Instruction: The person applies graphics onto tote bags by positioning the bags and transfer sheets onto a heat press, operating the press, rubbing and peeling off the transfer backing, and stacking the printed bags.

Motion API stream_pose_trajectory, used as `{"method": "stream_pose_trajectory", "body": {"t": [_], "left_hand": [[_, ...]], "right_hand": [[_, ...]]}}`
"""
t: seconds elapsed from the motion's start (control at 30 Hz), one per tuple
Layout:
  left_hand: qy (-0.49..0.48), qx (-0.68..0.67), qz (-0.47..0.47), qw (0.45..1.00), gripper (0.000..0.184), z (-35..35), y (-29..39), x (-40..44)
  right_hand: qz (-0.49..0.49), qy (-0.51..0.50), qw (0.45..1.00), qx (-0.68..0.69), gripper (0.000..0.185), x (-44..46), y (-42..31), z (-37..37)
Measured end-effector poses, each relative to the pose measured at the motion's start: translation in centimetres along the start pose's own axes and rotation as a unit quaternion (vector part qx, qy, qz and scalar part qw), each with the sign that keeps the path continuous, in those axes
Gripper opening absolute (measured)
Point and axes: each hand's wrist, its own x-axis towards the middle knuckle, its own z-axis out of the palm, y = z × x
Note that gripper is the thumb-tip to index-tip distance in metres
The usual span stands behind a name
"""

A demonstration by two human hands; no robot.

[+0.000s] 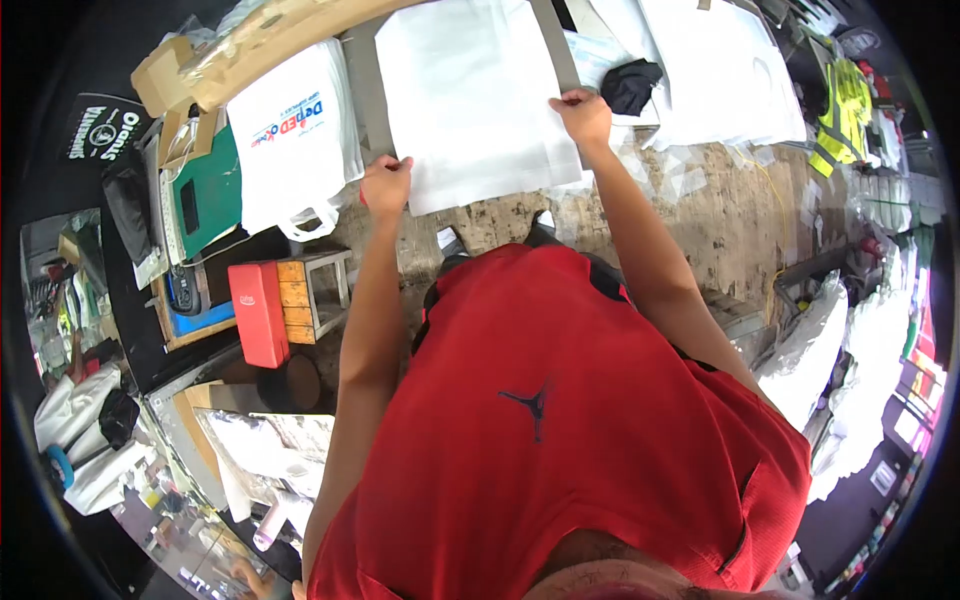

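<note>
A blank white fabric sheet [480,110] lies flat at the top middle, over a grey board [556,45] whose sides show beyond it. I cannot tell whether the sheet is a flat bag. My left hand [385,185] is closed at the sheet's left edge, thumb and fingers pinched on it. On the opposite edge, higher up, my right hand [582,118] pinches the sheet too. Its near edge hangs slightly towards me. To the left is a stack of printed white bags [285,130], with a handle loop sticking out at the near end.
More white bags [720,75] are piled at the upper right, with a black cloth [630,86] beside them. A red box [258,313] rests near a wooden stool [300,300] on the left. A yellow safety vest [842,115] hangs at right. Scraps lie on the wooden floor [720,210].
</note>
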Motion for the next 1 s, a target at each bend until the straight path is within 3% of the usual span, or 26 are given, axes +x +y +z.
{"method": "stream_pose_trajectory", "body": {"t": [0.43, 0.67, 0.73, 0.8, 0.87, 0.93, 1.0], "left_hand": [[-0.022, 0.036, -0.005, 0.999, 0.036, -0.3, -0.5, 0.8], [-0.021, -0.018, -0.002, 1.0, 0.029, -0.5, -0.1, 0.5], [-0.003, 0.033, 0.021, 0.999, 0.032, 0.1, 1.5, 0.8], [0.007, -0.003, 0.227, 0.974, 0.035, 1.9, 3.9, 0.4], [-0.1, -0.005, 0.351, 0.931, 0.036, 2.7, 10.1, 0.6], [-0.21, 0.009, 0.347, 0.914, 0.046, 4.7, 14.3, 1.6], [-0.226, 0.062, 0.309, 0.922, 0.056, 6.6, 17.2, 2.5]], "right_hand": [[0.027, -0.029, 0.999, 0.026, 0.029, 0.0, -0.2, -0.3], [0.013, -0.04, 0.997, 0.064, 0.028, 0.3, 0.3, -0.6], [0.011, -0.034, 0.997, 0.066, 0.029, 0.4, -0.1, -0.9], [0.006, -0.031, 0.997, 0.067, 0.029, 0.2, 0.0, -0.8], [-0.007, -0.027, 0.998, 0.057, 0.029, 0.3, 0.2, -0.5], [0.02, -0.031, 0.998, 0.047, 0.03, 0.2, -0.6, -0.9], [0.014, -0.036, 0.998, 0.047, 0.031, 0.4, -0.4, -0.9]]}}
